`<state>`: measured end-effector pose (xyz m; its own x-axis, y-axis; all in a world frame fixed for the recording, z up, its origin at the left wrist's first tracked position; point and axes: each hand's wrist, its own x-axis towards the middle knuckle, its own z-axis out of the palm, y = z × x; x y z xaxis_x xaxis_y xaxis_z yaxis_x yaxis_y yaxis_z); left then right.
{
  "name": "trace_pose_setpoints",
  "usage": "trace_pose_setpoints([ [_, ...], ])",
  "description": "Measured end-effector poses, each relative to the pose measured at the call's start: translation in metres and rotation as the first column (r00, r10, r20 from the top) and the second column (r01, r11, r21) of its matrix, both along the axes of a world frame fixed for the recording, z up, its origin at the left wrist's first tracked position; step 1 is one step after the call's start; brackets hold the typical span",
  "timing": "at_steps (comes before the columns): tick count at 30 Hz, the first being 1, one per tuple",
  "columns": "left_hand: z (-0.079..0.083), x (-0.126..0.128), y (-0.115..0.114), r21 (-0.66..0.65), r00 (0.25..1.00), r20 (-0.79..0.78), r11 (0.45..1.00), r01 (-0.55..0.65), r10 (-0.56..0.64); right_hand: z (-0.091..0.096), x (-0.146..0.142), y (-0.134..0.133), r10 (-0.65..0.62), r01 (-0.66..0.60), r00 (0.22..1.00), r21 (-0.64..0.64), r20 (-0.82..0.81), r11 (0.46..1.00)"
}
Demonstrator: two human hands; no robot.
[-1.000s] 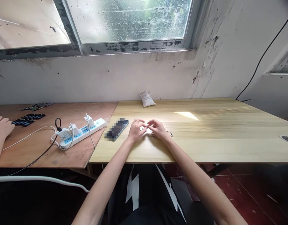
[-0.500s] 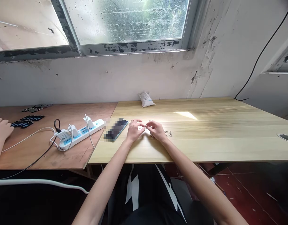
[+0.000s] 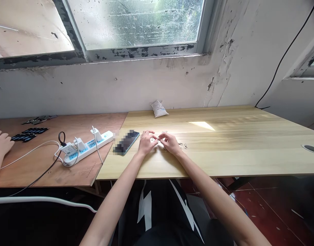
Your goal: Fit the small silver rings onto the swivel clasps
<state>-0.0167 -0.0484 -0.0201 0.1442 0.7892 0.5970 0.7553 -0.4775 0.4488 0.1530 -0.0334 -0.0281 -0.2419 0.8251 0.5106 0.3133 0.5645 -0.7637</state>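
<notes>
My left hand (image 3: 146, 142) and my right hand (image 3: 170, 143) meet over the light wooden table (image 3: 231, 143), fingertips pinched close together. Whatever lies between the fingertips is too small to name. Small metal pieces that look like clasps or rings (image 3: 185, 146) lie just right of my right hand. A few more of them (image 3: 164, 132) show beyond and between the hands, partly hidden by my fingers. Left of my left hand lies a phone (image 3: 131, 141), its screen partly blurred out.
A small white packet (image 3: 159, 108) rests near the wall. On the reddish board (image 3: 80, 174) at left are a white power strip (image 3: 89, 147) with plugs and cables, dark flat parts (image 3: 24, 137), and another person's hand (image 3: 2, 143). A round cable hole (image 3: 312, 149) sits at far right.
Both hands stay in nearly the same place, with only slight finger movement. The view has shifted a little. The other things lie as before.
</notes>
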Motion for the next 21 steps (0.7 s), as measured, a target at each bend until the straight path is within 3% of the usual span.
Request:
trace_pose_setpoints([
  [11, 0.0042, 0.0015, -0.0038, 0.048, 0.999, -0.011, 0.998, -0.047, 0.047, 0.0006, 0.0002, 0.0011, -0.041, 0.04, 0.999, -0.034, -0.02, 0.999],
  [21, 0.0036, 0.0025, -0.0034, 0.077, 0.999, -0.005, 0.996, 0.052, -0.052, -0.0003, 0.0001, 0.004, 0.111, -0.117, 0.992, -0.104, -0.057, 0.988],
])
